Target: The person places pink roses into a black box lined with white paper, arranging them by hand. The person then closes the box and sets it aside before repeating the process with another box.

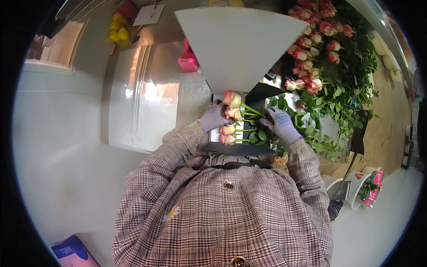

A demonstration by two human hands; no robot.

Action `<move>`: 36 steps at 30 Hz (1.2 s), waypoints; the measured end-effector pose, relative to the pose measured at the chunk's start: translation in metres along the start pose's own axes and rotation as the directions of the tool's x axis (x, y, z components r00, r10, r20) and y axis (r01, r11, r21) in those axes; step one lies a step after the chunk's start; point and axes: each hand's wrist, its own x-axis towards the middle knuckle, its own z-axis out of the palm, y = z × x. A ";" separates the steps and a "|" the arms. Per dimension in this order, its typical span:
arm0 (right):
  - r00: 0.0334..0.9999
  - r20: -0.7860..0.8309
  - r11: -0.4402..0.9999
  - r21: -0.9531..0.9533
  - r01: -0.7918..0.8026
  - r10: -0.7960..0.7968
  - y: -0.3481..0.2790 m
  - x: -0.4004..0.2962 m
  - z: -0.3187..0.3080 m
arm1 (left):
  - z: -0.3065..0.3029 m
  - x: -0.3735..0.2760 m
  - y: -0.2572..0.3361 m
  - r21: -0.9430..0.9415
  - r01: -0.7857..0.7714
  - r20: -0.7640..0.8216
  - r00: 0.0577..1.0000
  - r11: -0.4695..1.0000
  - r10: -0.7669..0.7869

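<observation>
A row of cream roses with pink edges (228,129) lies before me, heads to the left and green stems (248,130) to the right. My left hand (213,116), in a pale lilac glove, has thumb and fingers around one of the upper rose heads (235,114). In a matching glove, my right hand (281,124) closes on stems near the leaves; its fingertips are partly hidden. Beneath the roses is a black holder with a curved front edge (242,149). Behind it rises a large pale grey fan-shaped board (238,46).
Many pink-and-cream roses (303,53) and loose foliage (333,103) are heaped at right. Clear plastic sheets (146,96) lie left, near a pink tool (189,63). A white bucket (358,187) stands at lower right, close to a black upright piece (359,131).
</observation>
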 end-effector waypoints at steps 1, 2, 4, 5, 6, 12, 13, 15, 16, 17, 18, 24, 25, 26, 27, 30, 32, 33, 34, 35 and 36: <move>1.000 -0.018 0.999 -0.031 0.014 -0.014 0.006 0.004 0.015 | -0.001 -0.001 0.002 -0.008 0.033 -0.021 0.999 0.999 -0.033; 1.000 -0.012 0.998 -0.067 -0.002 0.001 0.008 0.010 0.027 | -0.002 -0.004 0.004 0.014 0.026 -0.050 0.998 1.000 -0.025; 0.998 -0.064 0.998 -0.067 -0.006 0.002 0.007 0.016 0.040 | -0.005 -0.006 0.007 -0.018 0.014 -0.045 0.999 1.000 -0.015; 0.995 -0.068 0.989 -0.124 -0.083 0.075 0.003 0.020 0.041 | -0.007 -0.006 0.007 -0.033 0.011 -0.037 0.999 0.999 -0.012; 0.988 -0.146 0.998 -0.024 -0.063 0.059 -0.003 0.022 0.038 | -0.008 -0.007 0.008 -0.114 0.012 -0.007 1.000 0.993 -0.013; 0.999 -0.042 1.000 0.028 -0.011 0.012 -0.035 0.038 0.009 | -0.002 -0.008 0.008 0.048 -0.055 -0.121 0.991 0.997 0.061; 0.987 -0.152 0.990 0.136 -0.030 0.050 -0.033 0.034 0.007 | 0.000 -0.009 0.008 0.031 -0.077 -0.152 0.985 0.997 0.081; 0.979 -0.164 0.951 0.303 -0.065 0.119 -0.025 0.027 0.011 | 0.003 -0.011 0.006 -0.012 -0.105 -0.165 0.981 0.994 0.101; 0.987 -0.137 0.981 0.181 -0.063 0.088 -0.020 0.025 0.016 | 0.004 -0.011 0.005 -0.078 -0.141 -0.202 0.972 0.987 0.123; 0.988 -0.146 0.991 0.130 -0.029 0.048 -0.016 0.024 0.023 | 0.006 -0.013 0.003 -0.061 -0.142 -0.208 0.970 0.988 0.127; 0.988 -0.143 0.997 0.059 -0.045 0.053 -0.011 0.024 0.031 | 0.007 -0.014 0.002 -0.039 -0.169 -0.247 0.956 0.985 0.155; 0.976 -0.136 0.982 0.106 -0.159 0.173 -0.004 0.034 0.073 | 0.017 -0.018 -0.004 -0.006 -0.202 -0.355 0.916 0.979 0.187; 0.983 -0.153 0.993 0.079 -0.091 0.102 -0.004 0.033 0.075 | 0.018 -0.018 -0.005 -0.029 -0.190 -0.345 0.923 0.981 0.168; 0.982 -0.164 0.996 0.022 -0.091 0.094 -0.004 0.033 0.079 | 0.018 -0.018 -0.005 -0.050 -0.180 -0.336 0.929 0.982 0.153; 0.984 -0.167 0.997 -0.032 -0.074 0.068 -0.004 0.031 0.081 | 0.017 -0.018 -0.005 -0.070 -0.168 -0.330 0.934 0.983 0.137; 0.995 -0.049 0.995 0.062 -0.085 0.088 -0.002 0.027 0.088 | 0.010 -0.016 -0.002 -0.072 -0.165 -0.279 0.950 0.984 0.139; 0.995 -0.045 0.994 0.078 -0.081 0.085 0.000 0.026 0.094 | 0.003 -0.014 0.000 -0.062 -0.125 -0.198 0.974 0.990 0.111; 0.995 -0.059 0.993 0.086 -0.076 0.082 0.000 0.027 0.096 | 0.000 -0.013 0.002 -0.057 -0.094 -0.143 0.986 0.994 0.085; 0.992 -0.092 0.994 0.085 -0.074 0.082 -0.001 0.028 0.098 | -0.003 -0.012 0.004 -0.041 -0.093 -0.121 0.989 0.995 0.087; 0.995 -0.054 0.992 0.095 -0.083 0.088 -0.002 0.029 0.098 | -0.005 -0.010 0.005 -0.027 -0.081 -0.090 0.993 0.996 0.078; 0.995 -0.035 0.991 0.096 -0.093 0.096 -0.004 0.031 0.098 | -0.006 -0.009 0.007 0.000 -0.075 -0.071 0.995 0.997 0.075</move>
